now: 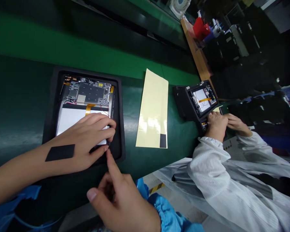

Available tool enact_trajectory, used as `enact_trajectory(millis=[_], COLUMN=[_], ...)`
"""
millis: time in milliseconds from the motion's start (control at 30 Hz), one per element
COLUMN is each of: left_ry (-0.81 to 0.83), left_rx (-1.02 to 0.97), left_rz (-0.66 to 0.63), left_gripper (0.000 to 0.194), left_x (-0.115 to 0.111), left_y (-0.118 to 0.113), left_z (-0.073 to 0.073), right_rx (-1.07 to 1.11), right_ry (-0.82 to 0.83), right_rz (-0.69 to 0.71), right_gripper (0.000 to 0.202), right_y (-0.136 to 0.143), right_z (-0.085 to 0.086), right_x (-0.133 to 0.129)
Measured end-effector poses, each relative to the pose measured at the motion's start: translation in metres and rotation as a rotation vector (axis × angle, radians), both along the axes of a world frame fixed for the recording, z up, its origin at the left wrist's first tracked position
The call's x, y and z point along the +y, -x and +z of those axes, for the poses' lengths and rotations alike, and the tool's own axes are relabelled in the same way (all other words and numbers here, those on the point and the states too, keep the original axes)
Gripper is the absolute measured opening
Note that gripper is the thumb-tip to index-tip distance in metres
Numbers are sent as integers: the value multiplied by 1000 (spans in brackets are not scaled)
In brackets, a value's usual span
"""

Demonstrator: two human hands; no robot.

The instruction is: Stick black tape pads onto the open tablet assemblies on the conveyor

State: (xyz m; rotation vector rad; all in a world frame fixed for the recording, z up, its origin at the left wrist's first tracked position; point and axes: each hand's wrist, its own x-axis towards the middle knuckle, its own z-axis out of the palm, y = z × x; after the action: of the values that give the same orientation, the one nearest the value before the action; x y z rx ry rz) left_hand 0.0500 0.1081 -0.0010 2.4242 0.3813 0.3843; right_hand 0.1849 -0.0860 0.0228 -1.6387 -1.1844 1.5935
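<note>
An opened tablet-like device (91,93) with a circuit board, white battery and orange ribbon cable lies in a black tray (121,129). Across the battery rests my left hand (87,141), fingers curled over the device's right side, its thumb at the lower right corner. What lies under those fingers is hidden. A black rectangular piece (60,152) sticks to the back of that hand near the wrist. My right hand (123,196) points its index finger at the same corner, touching near the left thumb. Its thumb is apart and nothing shows in it.
A pale yellow sheet (152,109) with one black rectangle (162,140) lies on the green table (129,125) right of the tray. Farther right, a person in white sleeves (210,167) works beside stacked black trays (186,103) holding another device. A fan (180,7) stands behind.
</note>
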Motion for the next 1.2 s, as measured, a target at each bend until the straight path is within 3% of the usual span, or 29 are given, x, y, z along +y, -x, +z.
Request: enact_trajectory(millis=[133, 267, 633, 933, 1200], left_ry=[43, -17, 37, -66, -6], left_rx=[-50, -18, -42, -16, -57], left_rz=[-6, -9, 36, 25, 12], left_gripper=[28, 23, 14, 13, 10], left_x=[-1, -1, -2, -7, -6], left_y=[-1, -2, -3, -6, -7], left_z=[1, 1, -4, 1, -6], right_rx=[-202, -269, -228, -286, -439], right_ry=[-122, -250, -286, -497, -418], right_rz=[93, 33, 14, -144, 28], right_gripper=[95, 77, 79, 62, 62], right_y=[-1, -5, -4, -3, -8], right_z=[-1, -2, -6, -10, -10], right_x=[1, 2, 6, 0, 7])
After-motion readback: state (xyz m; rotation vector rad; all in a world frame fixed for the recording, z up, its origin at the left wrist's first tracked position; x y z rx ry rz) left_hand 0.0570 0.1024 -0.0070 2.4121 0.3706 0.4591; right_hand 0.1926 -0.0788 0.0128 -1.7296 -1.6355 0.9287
